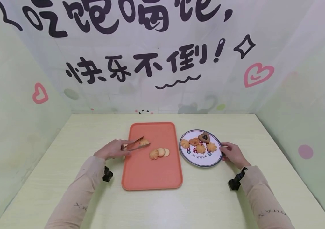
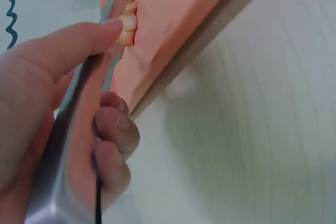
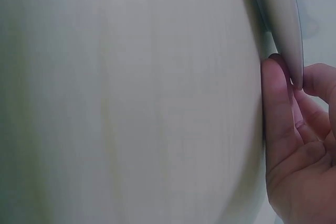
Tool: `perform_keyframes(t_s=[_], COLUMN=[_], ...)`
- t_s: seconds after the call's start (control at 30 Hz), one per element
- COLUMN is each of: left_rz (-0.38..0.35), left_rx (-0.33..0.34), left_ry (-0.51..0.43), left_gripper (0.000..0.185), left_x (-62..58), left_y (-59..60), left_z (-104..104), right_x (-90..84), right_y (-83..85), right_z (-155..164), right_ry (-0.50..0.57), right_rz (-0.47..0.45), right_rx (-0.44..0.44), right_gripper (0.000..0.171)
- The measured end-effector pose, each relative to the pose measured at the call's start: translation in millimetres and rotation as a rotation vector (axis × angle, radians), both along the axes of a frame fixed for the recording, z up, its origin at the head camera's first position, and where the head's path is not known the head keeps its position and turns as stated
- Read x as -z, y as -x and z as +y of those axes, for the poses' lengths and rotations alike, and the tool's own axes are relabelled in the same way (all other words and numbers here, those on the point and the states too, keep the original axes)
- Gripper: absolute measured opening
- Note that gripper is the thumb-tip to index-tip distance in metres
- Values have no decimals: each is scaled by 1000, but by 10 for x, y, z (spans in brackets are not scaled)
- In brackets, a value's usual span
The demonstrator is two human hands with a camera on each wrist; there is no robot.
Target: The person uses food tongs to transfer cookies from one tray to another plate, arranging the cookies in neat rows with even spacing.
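Observation:
My left hand (image 1: 116, 149) grips a pair of metal tongs (image 2: 79, 114) over the left side of an orange tray (image 1: 151, 176). The tongs' toothed tips stand apart around a ridged cookie (image 1: 144, 142) on the tray. Farther right on the tray lie another ridged cookie (image 1: 153, 155) and two pale round cookies (image 1: 166, 152), overlapping. My right hand (image 1: 233, 154) pinches the right rim of a white plate (image 1: 201, 161) with a dark edge, thumb on one side and fingers under the other. On that plate sit several cookies, among them a heart-shaped brown one (image 1: 204, 137).
Tray and plate stand side by side on a pale wooden table (image 1: 208, 203). A white wall (image 1: 122, 98) with dark writing rises behind the table's back edge, and side walls flank it. Black cameras (image 1: 234, 183) are strapped at both wrists.

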State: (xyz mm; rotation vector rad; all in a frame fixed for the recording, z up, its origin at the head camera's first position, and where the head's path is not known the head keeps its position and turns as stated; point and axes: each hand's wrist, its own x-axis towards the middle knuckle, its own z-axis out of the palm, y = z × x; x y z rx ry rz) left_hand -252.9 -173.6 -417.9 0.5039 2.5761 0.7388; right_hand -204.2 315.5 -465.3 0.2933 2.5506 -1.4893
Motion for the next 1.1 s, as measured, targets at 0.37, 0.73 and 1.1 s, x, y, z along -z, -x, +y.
perform_keyframes(t_s=[0.37,0.73,1.1], left_rz=[-34,83,116], left_rx=[8,83,124], left_ry=[-1,64,25], left_gripper=[54,50,47], left_x=[-11,-8,-6], left_y=[-16,-6,-14], left_z=[-18,-12,-71], right_x=[-49,-40,-1], right_y=[-17,-4,13], right_z=[6,13,23], right_ry=[-1,21,37], right_rz=[13,7,10], right_rx=[-7,-1,-2], right_gripper=[47,48,48])
